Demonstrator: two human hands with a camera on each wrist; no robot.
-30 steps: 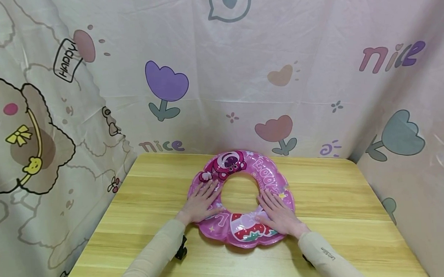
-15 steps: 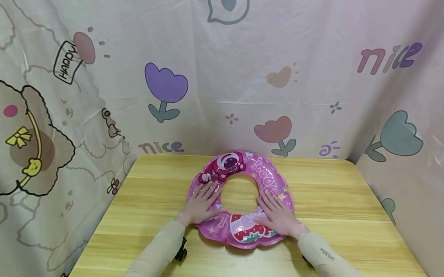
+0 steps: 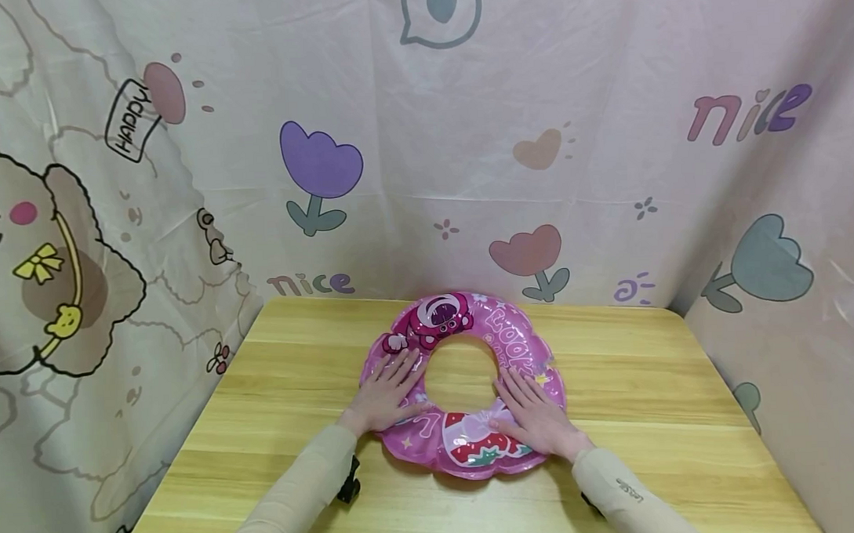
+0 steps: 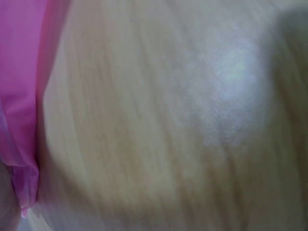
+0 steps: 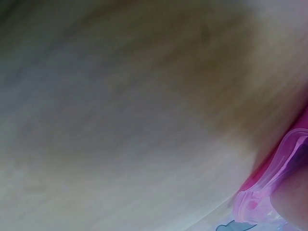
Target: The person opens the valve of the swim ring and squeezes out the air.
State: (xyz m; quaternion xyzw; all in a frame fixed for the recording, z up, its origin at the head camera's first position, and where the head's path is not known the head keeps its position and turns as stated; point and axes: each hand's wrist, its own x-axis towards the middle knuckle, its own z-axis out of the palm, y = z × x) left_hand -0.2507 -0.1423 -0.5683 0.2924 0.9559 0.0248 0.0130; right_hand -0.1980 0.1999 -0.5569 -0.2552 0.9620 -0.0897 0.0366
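A pink inflatable swim ring (image 3: 419,447) lies flat on the wooden table, printed with a bear, lettering and strawberries. My left hand (image 3: 384,395) rests on its left side, fingers straight and spread, pointing toward the back. On the right side lies my right hand (image 3: 538,414), palm down with straight fingers reaching to the inner hole. Pink edges of the swim ring (image 4: 19,62) show at the left of the left wrist view. In the right wrist view a clear pink seam of the swim ring (image 5: 269,185) appears beside part of the hand at the lower right.
The light wooden table (image 3: 643,384) reaches back to a printed cloth backdrop (image 3: 423,141) with flowers and lettering. More patterned cloth hangs along the left and right sides. A black wrist device (image 3: 348,481) sits under the left sleeve (image 3: 300,483).
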